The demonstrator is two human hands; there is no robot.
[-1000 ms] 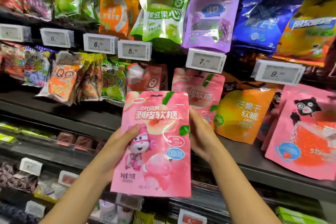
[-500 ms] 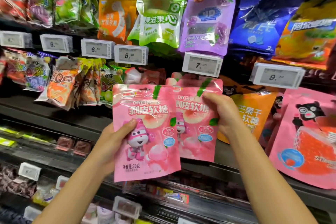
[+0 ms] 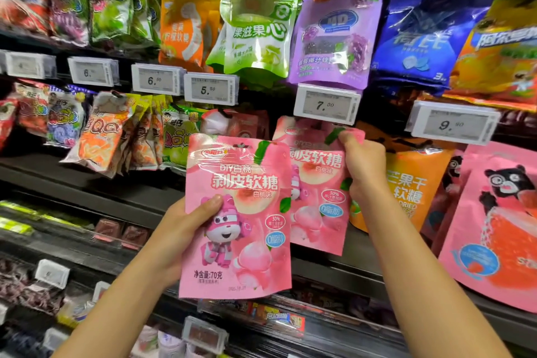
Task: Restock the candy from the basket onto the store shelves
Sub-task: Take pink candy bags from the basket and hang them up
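Since half a second ago the right hand (image 3: 363, 166) has climbed a little, now pinching the top corner of the hanging pink peach-candy pouch (image 3: 319, 197) just under the 7.00 price tag (image 3: 327, 104). The left hand (image 3: 180, 235) holds its place, gripping a second pink peach-candy pouch (image 3: 241, 218) by its left edge, thumb pressed across the front; this pouch overlaps the left side of the hanging one.

Below both hands, the dark shelf edge (image 3: 343, 270) runs behind the pouches' bottoms. There is open shelf room left of the left hand.

Just right of the right hand hangs an orange dried-mango pouch (image 3: 406, 192), touching the wrist; farther right hang pink bear pouches (image 3: 499, 227). Above the left hand, a red pouch (image 3: 247, 125) hangs behind the held pouch's top.
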